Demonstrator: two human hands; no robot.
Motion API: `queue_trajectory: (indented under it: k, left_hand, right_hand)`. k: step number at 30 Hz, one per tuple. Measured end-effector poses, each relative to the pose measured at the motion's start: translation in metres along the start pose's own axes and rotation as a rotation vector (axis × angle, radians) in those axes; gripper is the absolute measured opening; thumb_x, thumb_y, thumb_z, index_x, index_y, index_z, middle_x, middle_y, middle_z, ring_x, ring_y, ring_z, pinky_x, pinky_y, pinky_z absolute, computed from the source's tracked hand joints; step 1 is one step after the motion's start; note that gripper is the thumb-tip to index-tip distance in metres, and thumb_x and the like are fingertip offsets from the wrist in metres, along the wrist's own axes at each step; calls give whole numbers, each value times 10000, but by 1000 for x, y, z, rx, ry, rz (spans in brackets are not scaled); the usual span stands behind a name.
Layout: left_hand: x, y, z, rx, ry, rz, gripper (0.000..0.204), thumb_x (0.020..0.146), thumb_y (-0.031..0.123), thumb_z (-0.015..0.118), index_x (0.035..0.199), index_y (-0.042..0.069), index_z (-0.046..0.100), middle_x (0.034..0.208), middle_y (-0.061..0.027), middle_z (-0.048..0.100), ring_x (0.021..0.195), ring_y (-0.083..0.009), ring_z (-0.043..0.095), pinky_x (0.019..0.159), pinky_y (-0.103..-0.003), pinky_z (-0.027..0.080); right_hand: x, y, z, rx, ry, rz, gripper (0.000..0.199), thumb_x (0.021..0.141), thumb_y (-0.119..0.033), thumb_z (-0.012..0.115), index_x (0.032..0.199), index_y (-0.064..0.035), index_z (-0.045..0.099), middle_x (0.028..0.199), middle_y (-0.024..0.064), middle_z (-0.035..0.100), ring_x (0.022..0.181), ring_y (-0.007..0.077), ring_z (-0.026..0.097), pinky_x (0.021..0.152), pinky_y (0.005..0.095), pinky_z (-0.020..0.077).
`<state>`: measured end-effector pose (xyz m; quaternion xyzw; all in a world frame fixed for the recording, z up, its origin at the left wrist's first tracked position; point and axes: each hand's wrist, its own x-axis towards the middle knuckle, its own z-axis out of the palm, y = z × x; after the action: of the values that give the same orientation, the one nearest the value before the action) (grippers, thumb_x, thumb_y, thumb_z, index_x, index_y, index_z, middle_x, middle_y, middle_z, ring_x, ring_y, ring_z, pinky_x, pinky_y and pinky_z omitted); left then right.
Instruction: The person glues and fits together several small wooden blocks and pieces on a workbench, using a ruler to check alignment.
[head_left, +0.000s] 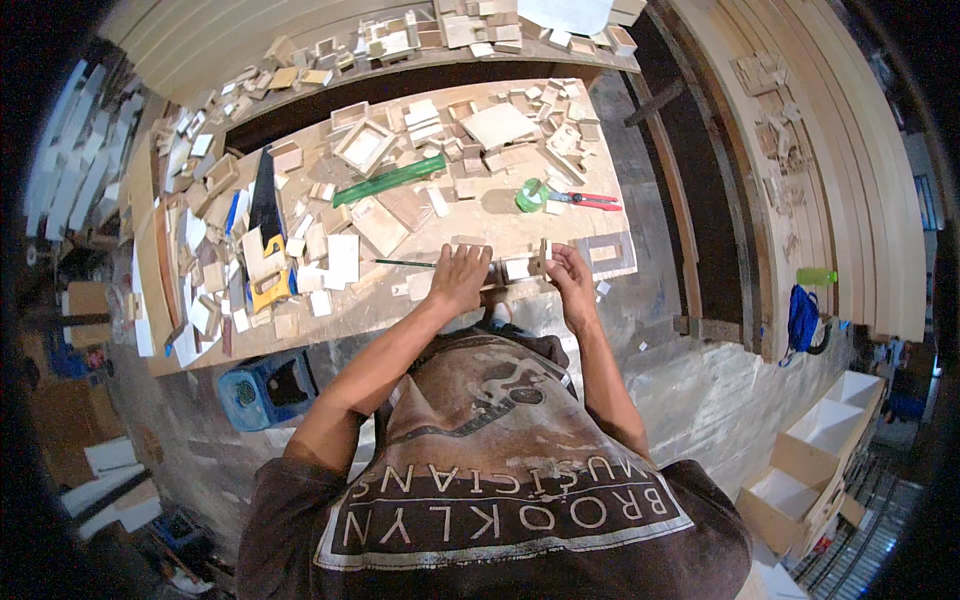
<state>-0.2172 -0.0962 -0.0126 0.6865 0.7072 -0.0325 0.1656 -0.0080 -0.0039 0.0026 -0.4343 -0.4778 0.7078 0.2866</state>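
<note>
My left hand (pixel 460 280) is bent over the table's near edge, fingers close together. Its palm hides whatever lies under it. A thin dark green pencil-like stick (pixel 405 263) sticks out to the left from beside that hand. Between my hands are a small pale wooden block (pixel 518 268) and a narrow wooden strip (pixel 520 289). My right hand (pixel 572 283) pinches a small upright wooden piece (pixel 545 256) between thumb and fingers, just right of the pale block.
Many wooden offcuts and small wooden boxes (pixel 365 145) cover the wooden table (pixel 465 215). Farther off lie a green strip (pixel 390 180), a green tape roll (pixel 531 195) and red-handled pliers (pixel 590 201). A yellow-handled handsaw (pixel 270 285) lies left; a blue bin (pixel 262 392) stands below.
</note>
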Motion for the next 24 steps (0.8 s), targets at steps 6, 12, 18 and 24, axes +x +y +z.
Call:
queue_trajectory:
  k: [6,12,18,24]
  left_hand:
    - [4,0,10,-42,-75,-4,714,742,124,750,1388,21,464,1228,-147,598,1165,-305,580,961,-487,404]
    - [-1,-2,-6,-178,-44,-85,692,726,241,825,1292,38,482,1216,-185,611,1146,-348,614,960,-490,452]
    - [-18,-27,-58,-923,8,-138,772,731,174,878,1385,20,498,1252,-169,656,1147,-253,644,976,-411,508]
    - [-22,-36,-47,-1652,-43,-74,779,740,154,890,1386,-5,486,1320,-95,609,1205,-185,600,1055,-343,479]
  right_hand:
    - [-19,10,-13,72,53,11,387,933,-130,680,1283,-6,572,1155,79,648,1058,159,627,948,298,487]
    - [-28,3,-16,279,62,57,400,930,-79,666,1304,-12,542,1161,74,649,1056,156,626,942,305,493]
    - [-26,1,9,344,-108,-26,316,942,-19,650,1241,-24,551,1121,70,654,1029,165,630,920,305,500]
    - [-13,22,50,265,-267,6,302,930,-36,707,1198,-30,569,1084,70,656,1038,175,628,922,341,504]
